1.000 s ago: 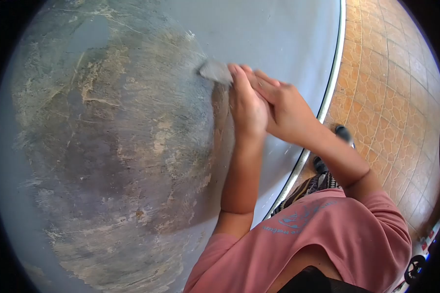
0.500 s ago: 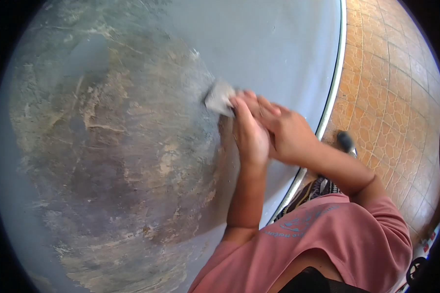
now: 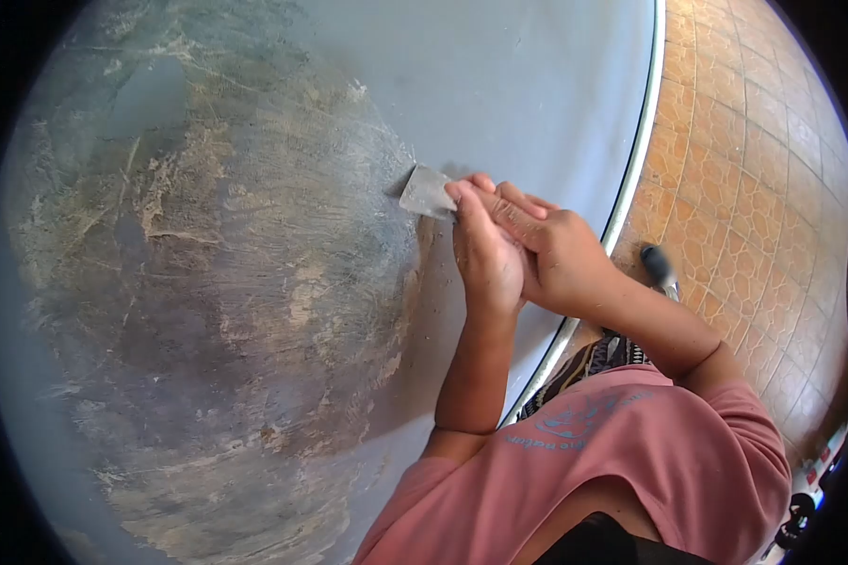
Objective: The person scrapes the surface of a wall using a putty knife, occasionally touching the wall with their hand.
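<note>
A large grey panel [image 3: 499, 66] fills most of the view, its surface worn to brown and tan scratched patches [image 3: 236, 282] over the lower left part. Orange patterned floor tiles [image 3: 754, 169] are seen beyond the panel's pale edge trim [image 3: 636, 160]. A small grey sanding pad [image 3: 427, 192] is pressed flat against the panel at the border of the worn area. The pad is pinched at its near edge by the left hand [image 3: 485, 254], fingers closed together. The right hand [image 3: 556, 254] is laid over the left hand, fingers pressed together and overlapping it. A pink shirt [image 3: 650, 452] is seen below the hands.
</note>
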A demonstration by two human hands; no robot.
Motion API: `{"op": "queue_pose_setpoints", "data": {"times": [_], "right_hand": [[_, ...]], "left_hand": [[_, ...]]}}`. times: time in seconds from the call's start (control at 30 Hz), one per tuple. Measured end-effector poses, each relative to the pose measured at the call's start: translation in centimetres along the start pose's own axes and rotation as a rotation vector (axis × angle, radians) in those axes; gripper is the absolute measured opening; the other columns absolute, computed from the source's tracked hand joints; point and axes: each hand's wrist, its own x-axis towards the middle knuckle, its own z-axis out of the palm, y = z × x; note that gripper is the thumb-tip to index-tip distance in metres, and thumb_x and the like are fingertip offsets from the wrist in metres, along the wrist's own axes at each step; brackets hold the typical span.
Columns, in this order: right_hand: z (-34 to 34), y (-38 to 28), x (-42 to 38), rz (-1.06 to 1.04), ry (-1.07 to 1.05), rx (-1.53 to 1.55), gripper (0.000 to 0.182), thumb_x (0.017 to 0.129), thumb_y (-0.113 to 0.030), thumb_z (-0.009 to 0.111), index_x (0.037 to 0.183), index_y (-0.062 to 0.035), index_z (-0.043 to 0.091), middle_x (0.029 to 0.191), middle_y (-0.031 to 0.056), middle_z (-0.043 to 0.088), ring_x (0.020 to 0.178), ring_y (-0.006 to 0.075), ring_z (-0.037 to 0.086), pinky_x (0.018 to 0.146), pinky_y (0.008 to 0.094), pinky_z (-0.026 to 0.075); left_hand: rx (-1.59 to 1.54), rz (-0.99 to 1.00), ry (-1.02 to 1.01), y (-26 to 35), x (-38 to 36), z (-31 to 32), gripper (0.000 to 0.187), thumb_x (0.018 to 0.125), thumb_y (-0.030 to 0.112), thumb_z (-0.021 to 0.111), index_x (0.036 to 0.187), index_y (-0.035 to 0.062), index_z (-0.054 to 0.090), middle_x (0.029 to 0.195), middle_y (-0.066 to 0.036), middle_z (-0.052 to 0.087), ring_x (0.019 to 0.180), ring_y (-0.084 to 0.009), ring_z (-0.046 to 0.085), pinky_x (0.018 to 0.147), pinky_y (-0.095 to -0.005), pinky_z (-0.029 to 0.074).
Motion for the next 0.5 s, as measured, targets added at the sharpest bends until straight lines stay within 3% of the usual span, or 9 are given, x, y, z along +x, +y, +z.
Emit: {"op": "queue_pose_setpoints", "data": {"times": [0.1,0.23,0.27,0.5], "right_hand": [[1.1,-0.2,-0.3,0.027,0.022,-0.005,0.06,0.076,-0.009,0.057,0.135,-0.0179,0.047,0.084,0.0159,0.064,0.073,0.037,0.063,0.06,0.0437,0.051],[1.7,1.3,1.6,-0.004,0.105,0.069,0.055,0.079,-0.008,0.055,0.134,-0.0157,0.048,0.087,0.018,0.064,0.068,0.0392,0.061,0.059,0.0451,0.05],[1.5,1.0,1.7,0.045,0.074,0.169,0.056,0.079,-0.008,0.055,0.134,-0.014,0.047,0.088,0.0194,0.064,0.069,0.0396,0.06,0.06,0.0456,0.05],[3.7,0.3,-3.9,0.106,-0.012,0.098,0.055,0.077,-0.009,0.058,0.131,-0.0107,0.049,0.087,0.0185,0.064,0.076,0.0387,0.062,0.063,0.0435,0.051]], "left_hand": [[0.037,0.001,-0.046,0.0,0.0,-1.3,0.043,0.099,0.052,0.028,0.097,0.0103,0.038,0.069,-0.008,0.051,0.068,-0.0248,0.059,0.071,-0.0382,0.05],[0.316,0.081,-0.09,1.6,2.4,-0.9,0.043,0.099,0.051,0.03,0.1,0.0093,0.039,0.07,-0.009,0.054,0.07,-0.0239,0.059,0.071,-0.0358,0.049],[0.283,0.012,-0.076,2.1,2.2,-0.3,0.04,0.099,0.049,0.034,0.101,0.0088,0.04,0.07,-0.01,0.055,0.071,-0.0236,0.059,0.071,-0.0348,0.049],[0.164,-0.054,0.018,-1.3,-2.3,-4.0,0.02,0.098,0.029,0.038,0.098,0.0092,0.042,0.067,-0.009,0.052,0.071,-0.0248,0.059,0.073,-0.0364,0.049]]}}
